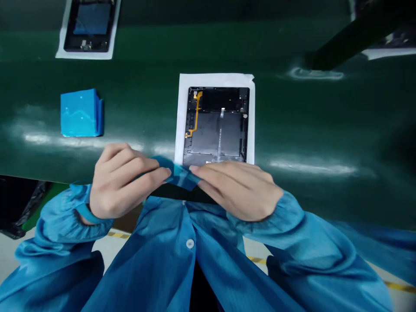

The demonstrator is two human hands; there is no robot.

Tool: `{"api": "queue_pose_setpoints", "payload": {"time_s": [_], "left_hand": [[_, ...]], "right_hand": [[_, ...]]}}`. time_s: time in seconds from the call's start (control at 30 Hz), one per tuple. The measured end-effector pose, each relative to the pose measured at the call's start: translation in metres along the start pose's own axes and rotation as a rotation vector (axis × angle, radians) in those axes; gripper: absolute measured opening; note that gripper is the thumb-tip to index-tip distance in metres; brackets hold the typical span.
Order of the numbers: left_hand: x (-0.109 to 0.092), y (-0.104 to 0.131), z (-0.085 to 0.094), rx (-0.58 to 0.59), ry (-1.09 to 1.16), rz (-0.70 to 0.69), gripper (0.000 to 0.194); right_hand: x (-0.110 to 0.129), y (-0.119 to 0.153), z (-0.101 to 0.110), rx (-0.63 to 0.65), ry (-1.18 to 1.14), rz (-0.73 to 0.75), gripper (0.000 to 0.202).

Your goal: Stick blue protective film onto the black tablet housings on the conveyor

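Between both hands a translucent blue film sheet point(182, 177) is stretched near the green work surface's front edge. My left hand point(125, 180) pinches its left end, thumb against fingers. The right end is pinched by my right hand point(238, 186). Just beyond the hands lies an opened tablet point(211, 130), its inside facing up, with an orange flex cable point(196, 119) along its left side and a pale strip down the middle. The hands and film hide its near end. Under the tablet is a white sheet point(214, 79).
A stack of blue film point(79, 113) lies at left on the green work surface point(143, 95). Another opened device point(89, 26) rests on white paper at the far left. A dark post point(344, 45) stands at the right, partly hiding a further device point(401, 39).
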State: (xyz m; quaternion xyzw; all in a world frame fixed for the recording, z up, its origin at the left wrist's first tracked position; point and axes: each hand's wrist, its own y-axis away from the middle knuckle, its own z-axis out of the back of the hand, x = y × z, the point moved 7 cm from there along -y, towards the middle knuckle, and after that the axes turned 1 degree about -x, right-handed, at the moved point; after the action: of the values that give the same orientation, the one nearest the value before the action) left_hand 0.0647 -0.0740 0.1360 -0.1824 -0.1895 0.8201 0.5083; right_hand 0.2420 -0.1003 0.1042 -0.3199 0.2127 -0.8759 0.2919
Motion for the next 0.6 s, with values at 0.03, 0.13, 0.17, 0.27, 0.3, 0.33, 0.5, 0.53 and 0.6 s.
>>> {"api": "queue_pose_setpoints", "payload": {"time_s": [0.03, 0.13, 0.17, 0.27, 0.3, 0.33, 0.5, 0.53, 0.6], "left_hand": [[0.002, -0.004, -0.002, 0.034, 0.069, 0.004, 0.009], [0.011, -0.016, -0.008, 0.081, 0.195, 0.066, 0.010], [0.014, -0.020, -0.010, 0.089, 0.214, 0.087, 0.010], [0.025, -0.031, -0.019, 0.107, 0.243, 0.135, 0.008], [0.031, -0.034, -0.024, 0.110, 0.246, 0.164, 0.009], [0.039, -0.036, -0.029, 0.095, 0.244, 0.207, 0.014], [0.074, -0.027, -0.065, 0.016, 0.096, 0.283, 0.015], [0.073, -0.023, -0.080, 0.113, 0.113, 0.201, 0.017], [0.067, -0.009, -0.106, 0.319, 0.219, 0.028, 0.023]], "right_hand": [[-0.006, -0.001, 0.002, 0.006, -0.028, -0.055, 0.016], [-0.020, -0.002, 0.004, 0.071, -0.151, -0.177, 0.012], [-0.024, -0.003, 0.003, 0.102, -0.186, -0.198, 0.010], [-0.037, -0.005, 0.004, 0.153, -0.242, -0.262, 0.007], [-0.045, -0.005, 0.005, 0.137, -0.236, -0.298, 0.007], [-0.055, -0.004, 0.008, 0.106, -0.225, -0.342, 0.007], [-0.131, 0.021, 0.015, -0.133, -0.314, -0.727, 0.010], [-0.145, 0.028, 0.012, -0.153, -0.378, -0.813, 0.013], [-0.166, 0.037, 0.002, -0.159, -0.499, -0.952, 0.019]]}}
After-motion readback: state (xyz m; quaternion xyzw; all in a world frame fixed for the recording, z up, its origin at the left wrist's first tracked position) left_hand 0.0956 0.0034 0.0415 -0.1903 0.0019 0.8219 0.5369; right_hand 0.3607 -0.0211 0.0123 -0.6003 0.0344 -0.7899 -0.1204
